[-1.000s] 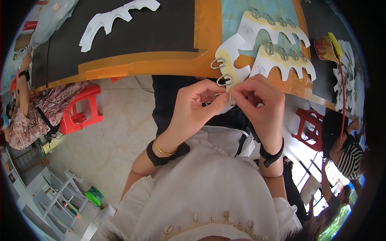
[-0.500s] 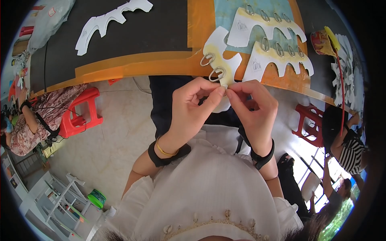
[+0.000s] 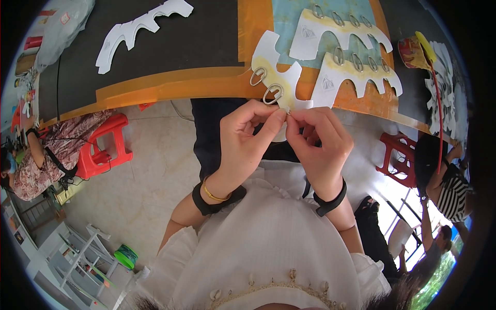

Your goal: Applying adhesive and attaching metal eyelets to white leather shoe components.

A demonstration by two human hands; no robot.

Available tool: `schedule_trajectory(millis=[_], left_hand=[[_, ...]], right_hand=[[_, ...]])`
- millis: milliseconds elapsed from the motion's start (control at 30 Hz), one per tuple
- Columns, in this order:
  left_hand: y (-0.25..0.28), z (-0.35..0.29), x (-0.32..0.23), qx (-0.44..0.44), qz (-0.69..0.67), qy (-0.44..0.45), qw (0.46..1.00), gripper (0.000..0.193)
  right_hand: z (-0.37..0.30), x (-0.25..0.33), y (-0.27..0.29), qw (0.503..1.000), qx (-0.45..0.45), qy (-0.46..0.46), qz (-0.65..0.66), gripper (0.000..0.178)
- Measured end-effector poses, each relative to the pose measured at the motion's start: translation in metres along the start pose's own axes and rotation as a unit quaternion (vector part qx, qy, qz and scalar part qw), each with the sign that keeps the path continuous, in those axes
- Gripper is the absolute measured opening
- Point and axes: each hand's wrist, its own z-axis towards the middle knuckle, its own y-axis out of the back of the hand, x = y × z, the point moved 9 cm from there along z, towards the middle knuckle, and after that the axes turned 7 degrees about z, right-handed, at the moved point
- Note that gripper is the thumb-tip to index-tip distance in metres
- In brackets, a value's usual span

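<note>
Cutout (image 3: pixel 279 77) overhangs the six o'clock edge of the tabletop (image 3: pixel 170 57), its near end pinched in the grip of left hand (image 3: pixel 247 130) and right hand (image 3: pixel 321 138), so uneven pulling could crease it or skew the metal loops (image 3: pixel 264 96) at eleven o'clock.

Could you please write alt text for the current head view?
The left hand and right hand pinch a white scalloped piece with metal rings at the edge of a worktable; two similar ringed pieces lie to the right.

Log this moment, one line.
left hand: pinching white cutout; right hand: pinching same cutout; metal rings: on cutout; table: two more ringed cutouts
</note>
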Motion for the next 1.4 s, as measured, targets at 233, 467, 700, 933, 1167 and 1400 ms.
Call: schedule_trajectory(millis=[233,467,700,933,1167,1400], left_hand=[[-0.002,0.004,-0.001,0.038,0.056,-0.023,0.997,0.009],[0.001,0.002,0.003,0.022,0.087,0.000,0.996,0.009],[-0.004,0.001,-0.002,0.016,0.064,-0.005,0.998,0.013],[-0.001,0.000,0.004,0.032,0.027,0.030,0.999,0.017],[-0.004,-0.002,-0.005,0.032,0.007,0.035,0.999,0.017],[0.008,-0.001,0.002,0.011,0.084,0.023,0.996,0.016]], right_hand=[[0.008,-0.015,0.006,0.995,-0.001,-0.086,0.053,0.014],[0.012,-0.001,0.008,0.999,-0.018,0.035,0.000,0.017],[0.009,-0.003,0.006,0.999,-0.016,0.031,-0.025,0.017],[0.009,0.002,0.009,0.999,-0.009,0.040,-0.024,0.019],[-0.007,0.011,0.020,0.989,-0.081,0.120,0.032,0.034],[0.007,0.009,0.013,0.997,-0.009,0.068,-0.018,0.027]])
